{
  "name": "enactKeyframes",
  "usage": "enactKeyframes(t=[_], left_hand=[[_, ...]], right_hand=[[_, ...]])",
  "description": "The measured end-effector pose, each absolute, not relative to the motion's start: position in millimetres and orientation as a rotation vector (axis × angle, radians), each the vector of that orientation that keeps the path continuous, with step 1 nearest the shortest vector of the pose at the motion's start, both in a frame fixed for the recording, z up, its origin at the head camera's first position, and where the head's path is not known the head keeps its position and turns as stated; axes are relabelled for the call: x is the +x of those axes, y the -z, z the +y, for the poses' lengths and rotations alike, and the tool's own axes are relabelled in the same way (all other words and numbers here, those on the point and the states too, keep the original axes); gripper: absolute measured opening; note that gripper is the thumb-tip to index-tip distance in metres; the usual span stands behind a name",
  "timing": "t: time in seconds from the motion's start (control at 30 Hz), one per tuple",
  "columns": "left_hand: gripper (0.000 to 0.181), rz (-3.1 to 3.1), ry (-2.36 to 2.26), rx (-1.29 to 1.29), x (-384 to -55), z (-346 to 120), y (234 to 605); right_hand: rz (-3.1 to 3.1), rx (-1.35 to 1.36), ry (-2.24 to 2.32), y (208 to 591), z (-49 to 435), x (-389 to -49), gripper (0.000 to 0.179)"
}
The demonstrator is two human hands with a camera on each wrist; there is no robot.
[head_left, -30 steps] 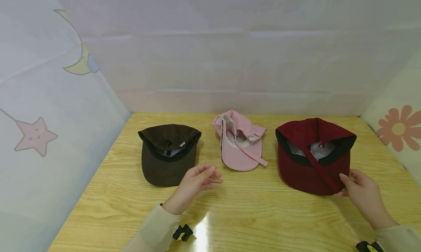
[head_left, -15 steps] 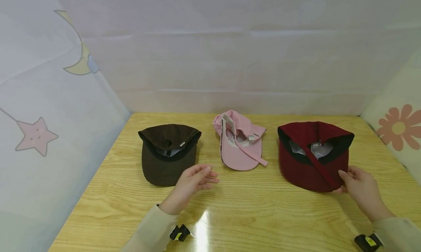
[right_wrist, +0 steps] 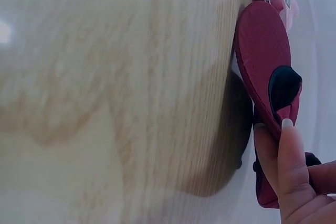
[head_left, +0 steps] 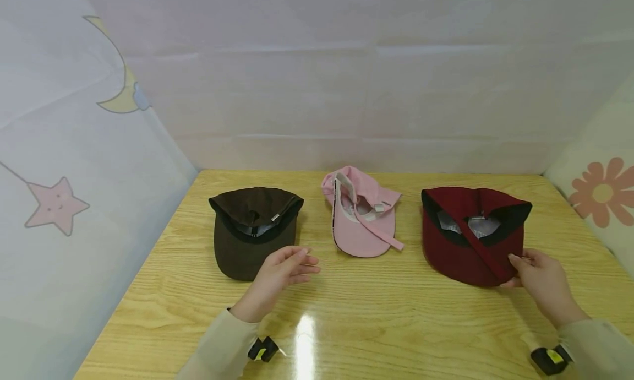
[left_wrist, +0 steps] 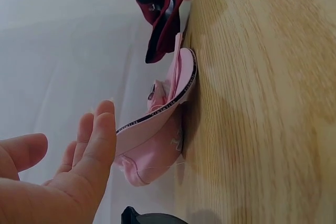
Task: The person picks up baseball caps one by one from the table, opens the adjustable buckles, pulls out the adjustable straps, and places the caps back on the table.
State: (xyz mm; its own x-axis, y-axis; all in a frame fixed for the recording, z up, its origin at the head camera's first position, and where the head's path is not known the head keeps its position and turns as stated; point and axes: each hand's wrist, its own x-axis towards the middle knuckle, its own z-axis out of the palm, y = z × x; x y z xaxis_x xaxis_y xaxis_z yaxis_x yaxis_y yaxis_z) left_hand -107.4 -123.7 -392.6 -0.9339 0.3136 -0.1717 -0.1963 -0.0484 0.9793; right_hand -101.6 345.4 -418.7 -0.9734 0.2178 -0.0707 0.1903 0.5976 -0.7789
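My right hand [head_left: 545, 283] pinches the brim edge of a dark red baseball cap [head_left: 443, 253], thumb on top and fingers beneath. The cap lies with its inside up and a loose strap across the brim. In the right wrist view its brim [right_wrist: 262, 51] stands a little off the table, over a shadow. My left hand [head_left: 277, 278] hovers with relaxed fingers and holds nothing, overlapping the brim of a dark brown cap [head_left: 238, 261]. Between the two sits a smaller pink cap [head_left: 364, 239], its strap hanging over the brim; the left wrist view shows that pink cap [left_wrist: 152, 156] beyond my fingers.
The caps are in a row on a wooden table [head_left: 376, 325]. A pale cloth backdrop [head_left: 356, 93] rises behind the table's far edge, with printed side walls showing a star [head_left: 56, 206] at left and a flower [head_left: 601, 193] at right.
The dark red cap has settled lower and slightly smaller in view, its brim edge shifting a little up and left with my right hand. My left hand has drawn back toward the lower left.
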Motion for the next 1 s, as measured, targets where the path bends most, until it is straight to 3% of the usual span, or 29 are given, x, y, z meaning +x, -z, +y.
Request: enactKeyframes(t=[1.0], left_hand=[[0.044,1.956,-2.122,-0.089,-103.9,-153.2,396.3]], right_hand=[[-2.698,-0.334,-1.541,421.7,353.6,-118.0,0.053]])
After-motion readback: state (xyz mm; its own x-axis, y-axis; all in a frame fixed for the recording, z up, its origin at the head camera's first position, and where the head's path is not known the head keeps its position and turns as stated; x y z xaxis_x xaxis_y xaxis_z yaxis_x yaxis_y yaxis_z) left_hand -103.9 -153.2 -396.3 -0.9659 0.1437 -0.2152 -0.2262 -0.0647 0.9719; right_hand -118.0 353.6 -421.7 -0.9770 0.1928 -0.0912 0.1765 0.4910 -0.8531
